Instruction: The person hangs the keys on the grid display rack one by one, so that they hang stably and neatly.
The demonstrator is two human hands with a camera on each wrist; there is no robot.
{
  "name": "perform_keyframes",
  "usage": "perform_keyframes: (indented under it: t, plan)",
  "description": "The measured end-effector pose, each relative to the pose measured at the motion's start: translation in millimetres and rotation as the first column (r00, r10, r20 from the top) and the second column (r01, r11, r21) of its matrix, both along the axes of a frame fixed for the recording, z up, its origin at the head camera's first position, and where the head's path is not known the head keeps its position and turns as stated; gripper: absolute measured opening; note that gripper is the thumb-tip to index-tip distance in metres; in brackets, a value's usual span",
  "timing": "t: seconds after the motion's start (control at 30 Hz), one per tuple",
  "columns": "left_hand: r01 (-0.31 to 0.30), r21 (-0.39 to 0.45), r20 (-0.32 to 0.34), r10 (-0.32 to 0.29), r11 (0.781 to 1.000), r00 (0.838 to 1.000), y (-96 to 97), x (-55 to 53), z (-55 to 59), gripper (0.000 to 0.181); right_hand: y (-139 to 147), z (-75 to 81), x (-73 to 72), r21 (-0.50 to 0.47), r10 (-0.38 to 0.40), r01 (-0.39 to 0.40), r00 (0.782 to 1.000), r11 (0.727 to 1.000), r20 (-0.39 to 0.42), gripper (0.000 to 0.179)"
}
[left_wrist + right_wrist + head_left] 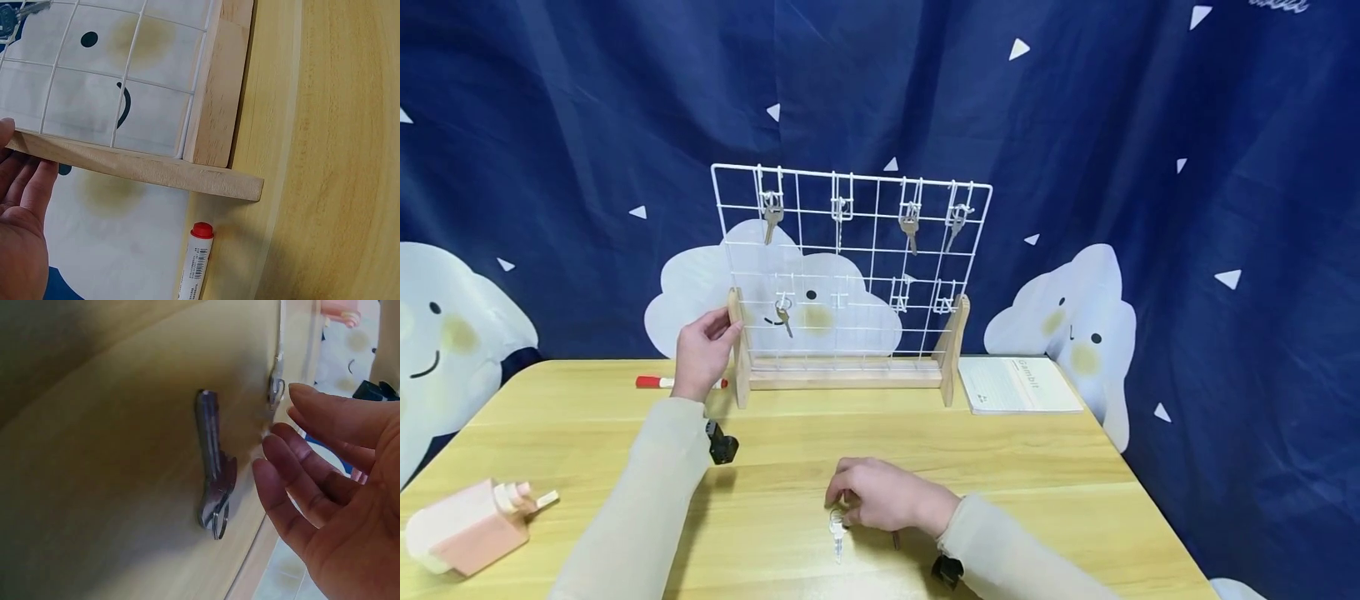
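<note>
A white wire grid rack (874,247) stands upright in a wooden base, and several keys hang from hooks along its top row. One more key (784,318) hangs lower at the left. My left hand (702,354) grips the rack's left wooden post (125,164) between thumb and fingers. Over the tabletop, my right hand (891,498) has loosely bent fingers beside a silver key (838,537) with a ring; in the right wrist view, thumb and forefinger are close to that ring without a visible pinch. A second key (212,462) with a ring lies under this hand.
A red-capped white marker (196,265) lies on the table behind the left hand. To the right of the rack is a Gambit notepad (1018,387). A pink bottle-like object (471,529) lies at the table's front left. Behind everything hangs a dark blue curtain (880,75).
</note>
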State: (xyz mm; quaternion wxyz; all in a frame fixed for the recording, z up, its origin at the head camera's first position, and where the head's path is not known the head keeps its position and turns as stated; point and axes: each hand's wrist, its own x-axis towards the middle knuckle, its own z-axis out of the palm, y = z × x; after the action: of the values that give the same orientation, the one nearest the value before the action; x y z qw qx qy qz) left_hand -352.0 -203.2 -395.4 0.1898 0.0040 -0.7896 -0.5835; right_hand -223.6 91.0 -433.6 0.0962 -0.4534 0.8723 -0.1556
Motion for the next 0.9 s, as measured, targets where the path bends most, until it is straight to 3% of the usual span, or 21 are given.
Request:
perform_keyframes:
  t: [0.5,0.67,0.9]
  plan:
    - [-0.012,-0.006,-0.005,0.012,1.000,1.000,0.4,-0.7,-3.6,0.044,-5,-6.8,-5.0,0.014,0.026,-0.026,0.999,1.000,-0.028,0.022]
    - [-0.020,-0.012,-0.005,0.020,1.000,1.000,0.2,-1.7,-5.3,0.044,-1,-5.1,-5.4,-0.034,0.024,-0.023,0.999,0.999,0.038,0.023]
    - [-0.018,-0.012,-0.007,0.018,1.000,1.000,0.0,-1.2,-4.9,0.045,6,2.1,-5.7,-0.148,-0.023,0.049,0.985,0.988,0.172,0.018]
